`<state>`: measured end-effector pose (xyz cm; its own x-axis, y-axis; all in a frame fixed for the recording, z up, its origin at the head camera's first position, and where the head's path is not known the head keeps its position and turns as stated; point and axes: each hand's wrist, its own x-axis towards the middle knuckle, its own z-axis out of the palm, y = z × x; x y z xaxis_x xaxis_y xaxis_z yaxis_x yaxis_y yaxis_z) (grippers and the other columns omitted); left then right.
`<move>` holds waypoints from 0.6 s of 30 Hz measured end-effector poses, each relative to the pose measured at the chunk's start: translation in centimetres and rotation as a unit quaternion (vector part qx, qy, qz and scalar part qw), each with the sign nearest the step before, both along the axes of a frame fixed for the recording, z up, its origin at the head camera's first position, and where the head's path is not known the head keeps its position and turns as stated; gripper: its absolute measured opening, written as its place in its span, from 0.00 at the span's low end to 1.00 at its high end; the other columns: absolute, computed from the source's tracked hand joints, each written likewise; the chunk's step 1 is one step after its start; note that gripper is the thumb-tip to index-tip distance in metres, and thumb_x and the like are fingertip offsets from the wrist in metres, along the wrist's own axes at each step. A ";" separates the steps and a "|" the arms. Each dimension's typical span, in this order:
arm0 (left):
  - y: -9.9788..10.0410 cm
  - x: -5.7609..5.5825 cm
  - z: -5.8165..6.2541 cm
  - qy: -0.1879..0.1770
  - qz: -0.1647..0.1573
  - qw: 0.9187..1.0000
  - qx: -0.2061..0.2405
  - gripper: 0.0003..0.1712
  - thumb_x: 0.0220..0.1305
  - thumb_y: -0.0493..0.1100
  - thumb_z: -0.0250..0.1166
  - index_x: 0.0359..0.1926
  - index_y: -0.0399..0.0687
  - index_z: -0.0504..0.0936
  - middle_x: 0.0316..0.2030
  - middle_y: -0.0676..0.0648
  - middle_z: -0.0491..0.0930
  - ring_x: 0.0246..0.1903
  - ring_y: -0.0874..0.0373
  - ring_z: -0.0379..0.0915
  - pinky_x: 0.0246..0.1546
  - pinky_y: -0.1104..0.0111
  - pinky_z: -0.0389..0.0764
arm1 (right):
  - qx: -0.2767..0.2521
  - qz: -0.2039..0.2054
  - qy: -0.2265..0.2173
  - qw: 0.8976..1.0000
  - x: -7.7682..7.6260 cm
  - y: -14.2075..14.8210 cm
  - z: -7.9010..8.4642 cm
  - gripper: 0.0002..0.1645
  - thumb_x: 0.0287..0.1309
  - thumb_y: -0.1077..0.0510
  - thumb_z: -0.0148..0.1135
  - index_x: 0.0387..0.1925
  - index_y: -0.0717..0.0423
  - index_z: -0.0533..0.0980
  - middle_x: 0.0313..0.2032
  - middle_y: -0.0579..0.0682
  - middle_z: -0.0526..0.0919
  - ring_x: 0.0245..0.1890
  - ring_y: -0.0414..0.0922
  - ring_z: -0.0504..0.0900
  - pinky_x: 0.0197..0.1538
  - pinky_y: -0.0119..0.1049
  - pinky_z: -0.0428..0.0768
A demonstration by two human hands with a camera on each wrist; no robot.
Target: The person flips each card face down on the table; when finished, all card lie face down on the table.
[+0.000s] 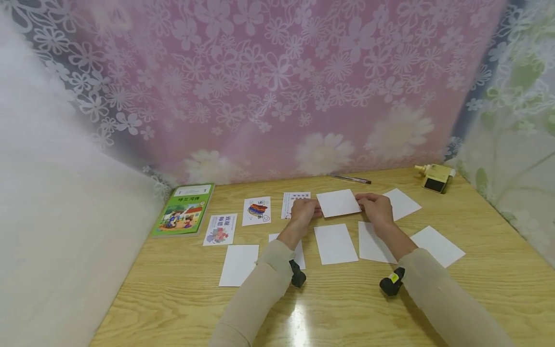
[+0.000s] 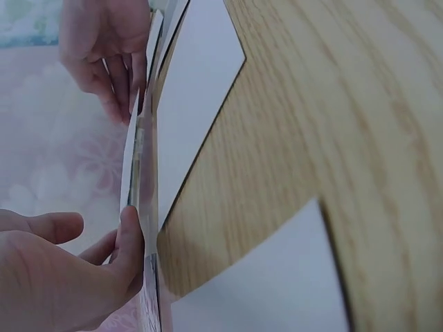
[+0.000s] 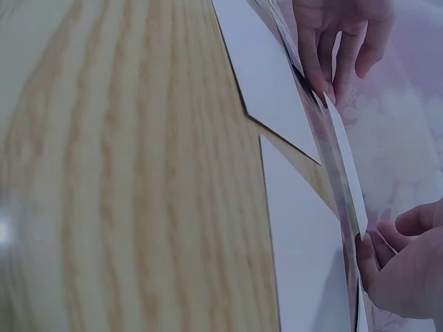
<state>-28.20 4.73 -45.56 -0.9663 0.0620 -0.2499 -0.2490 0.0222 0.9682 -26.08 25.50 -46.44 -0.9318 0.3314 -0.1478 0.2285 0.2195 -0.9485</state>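
Note:
Both hands hold a blank white card [image 1: 338, 203] between them, raised off the table. My left hand [image 1: 303, 214] has its fingers at the card's left edge, and my right hand [image 1: 376, 209] is at its right edge. In the left wrist view the card [image 2: 129, 162] shows edge-on, the left thumb apart from it and the fingers at its end. The right wrist view has the right hand [image 3: 408, 266] at the card's near end. Blank cards lie below, among them a middle card [image 1: 336, 244] and one partly under the right forearm [image 1: 374, 243].
Printed cards, one with purple lettering [image 1: 219, 230] and one with a coloured picture [image 1: 257, 210], lie left of a third [image 1: 291, 202]. A green book [image 1: 184, 211] is at far left, a pen [image 1: 351, 179] behind, a cream-coloured object [image 1: 437, 177] at back right. Patterned curtains surround the table [image 1: 173, 299].

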 end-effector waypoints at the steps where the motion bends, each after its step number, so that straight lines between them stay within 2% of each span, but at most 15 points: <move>1: 0.0 0.0 0.1 0.002 -0.001 1.000 -0.005 0.18 0.67 0.37 0.60 0.52 0.30 0.85 0.45 0.36 0.87 0.43 0.44 0.88 0.52 0.62 0.86 | -0.005 0.001 -0.001 1.000 0.0 0.0 0.0 0.22 0.75 0.59 0.52 0.62 0.63 0.80 0.64 0.60 0.80 0.53 0.44 0.79 0.48 0.24 0.78; 6: 0.3 0.3 0.4 0.017 -0.021 0.999 -0.033 0.18 0.68 0.37 0.59 0.51 0.26 0.84 0.47 0.34 0.85 0.44 0.43 0.87 0.51 0.61 0.87 | -0.014 0.007 0.001 1.000 0.2 0.2 0.1 0.23 0.77 0.59 0.49 0.64 0.64 0.78 0.64 0.61 0.79 0.55 0.47 0.80 0.52 0.27 0.79; 12: 0.7 0.9 1.0 0.024 -0.055 0.995 -0.083 0.21 0.72 0.41 0.59 0.54 0.26 0.83 0.51 0.36 0.83 0.46 0.47 0.87 0.55 0.61 0.85 | -0.017 0.017 -0.003 1.000 0.5 0.3 0.5 0.24 0.78 0.58 0.47 0.66 0.64 0.76 0.66 0.62 0.76 0.62 0.53 0.76 0.65 0.39 0.76; 15: 0.6 1.0 1.2 0.025 -0.064 0.994 -0.086 0.22 0.73 0.42 0.58 0.55 0.26 0.82 0.53 0.35 0.82 0.49 0.46 0.86 0.57 0.59 0.84 | -0.021 0.020 -0.001 1.000 0.7 0.1 0.7 0.25 0.77 0.58 0.47 0.67 0.64 0.75 0.66 0.62 0.75 0.62 0.54 0.74 0.63 0.40 0.75; 18: 0.2 1.2 1.3 0.029 -0.064 0.992 -0.102 0.22 0.73 0.43 0.58 0.56 0.29 0.82 0.52 0.37 0.84 0.49 0.47 0.86 0.60 0.59 0.82 | -0.018 0.019 0.004 1.000 0.9 -0.2 1.0 0.25 0.76 0.57 0.47 0.67 0.64 0.75 0.65 0.63 0.75 0.61 0.54 0.73 0.57 0.38 0.74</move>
<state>-27.04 4.95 -44.23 -0.9667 0.1396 -0.2147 -0.1760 0.2468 0.9530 -25.19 25.29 -45.47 -0.9451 0.2898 -0.1508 0.2120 0.1931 -0.9580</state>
